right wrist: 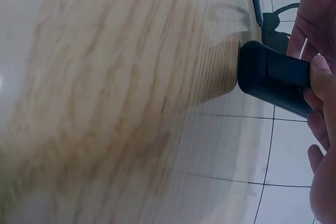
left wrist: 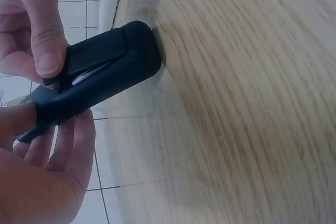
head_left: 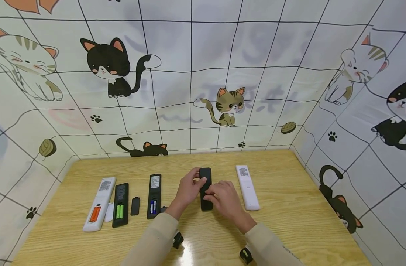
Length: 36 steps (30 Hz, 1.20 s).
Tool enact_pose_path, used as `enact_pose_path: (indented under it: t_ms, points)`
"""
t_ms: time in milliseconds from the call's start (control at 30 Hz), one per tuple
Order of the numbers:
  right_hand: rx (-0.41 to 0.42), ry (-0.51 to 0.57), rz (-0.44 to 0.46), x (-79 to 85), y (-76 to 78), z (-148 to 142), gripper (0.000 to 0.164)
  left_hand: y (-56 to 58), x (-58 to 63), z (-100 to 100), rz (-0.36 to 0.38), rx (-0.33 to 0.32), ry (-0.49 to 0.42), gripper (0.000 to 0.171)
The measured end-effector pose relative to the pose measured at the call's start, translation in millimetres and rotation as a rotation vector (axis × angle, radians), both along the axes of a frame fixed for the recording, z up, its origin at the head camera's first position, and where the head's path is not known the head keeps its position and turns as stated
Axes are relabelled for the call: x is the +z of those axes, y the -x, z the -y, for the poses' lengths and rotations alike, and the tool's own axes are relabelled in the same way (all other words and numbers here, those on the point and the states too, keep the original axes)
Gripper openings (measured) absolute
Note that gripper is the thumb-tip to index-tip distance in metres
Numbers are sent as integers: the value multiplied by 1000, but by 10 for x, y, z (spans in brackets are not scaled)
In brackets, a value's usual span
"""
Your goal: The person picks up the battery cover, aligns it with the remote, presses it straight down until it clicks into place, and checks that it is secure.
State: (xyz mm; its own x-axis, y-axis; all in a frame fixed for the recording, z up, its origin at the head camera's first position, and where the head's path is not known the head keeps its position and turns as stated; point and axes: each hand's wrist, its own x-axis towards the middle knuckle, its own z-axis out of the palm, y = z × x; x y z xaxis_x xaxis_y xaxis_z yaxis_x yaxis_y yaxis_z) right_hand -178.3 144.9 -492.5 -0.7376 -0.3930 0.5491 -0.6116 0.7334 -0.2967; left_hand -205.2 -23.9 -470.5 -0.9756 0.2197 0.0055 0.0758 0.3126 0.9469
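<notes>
My left hand [head_left: 188, 188] grips a black remote control [head_left: 206, 205] over the wooden table, thumb on its side and fingers beneath it. With thumb and fingertips, my right hand [head_left: 224, 197] pinches the edge of the remote's battery cover [left wrist: 94, 53]. One end of that cover is raised. Through the gap in the left wrist view a silvery battery [left wrist: 92, 73] shows; the rest of the compartment is hidden. The right wrist view has the remote's rounded end [right wrist: 253, 69] close to the tabletop; whether it touches cannot be told.
Left on the table [head_left: 276, 236] lie a white remote [head_left: 101, 195] with orange batteries, a black one [head_left: 122, 195] with green batteries, and another [head_left: 154, 192] with blue batteries. Loose covers, one black [head_left: 135, 206] and one white [head_left: 109, 213], lie among them. Rightward lies a white remote [head_left: 247, 188].
</notes>
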Motion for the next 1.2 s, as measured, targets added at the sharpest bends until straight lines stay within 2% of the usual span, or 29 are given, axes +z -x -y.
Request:
enact_pose_path:
  t_ms: [267, 567, 1067, 1200]
  points:
    - [-11, -17, -23, -8, 6, 17, 14, 6, 11, 2, 12, 11, 2, 42]
    - [-22, -27, -60, -74, 26, 5, 23, 3, 7, -3, -24, 5, 16, 39]
    - [-53, -33, -50, -72, 21, -4, 25, -3, 6, -5, -33, 10, 26, 39]
    - [-69, -27, -17, -66, 8, -3, 28, -3, 6, -5, -28, 14, 22, 40]
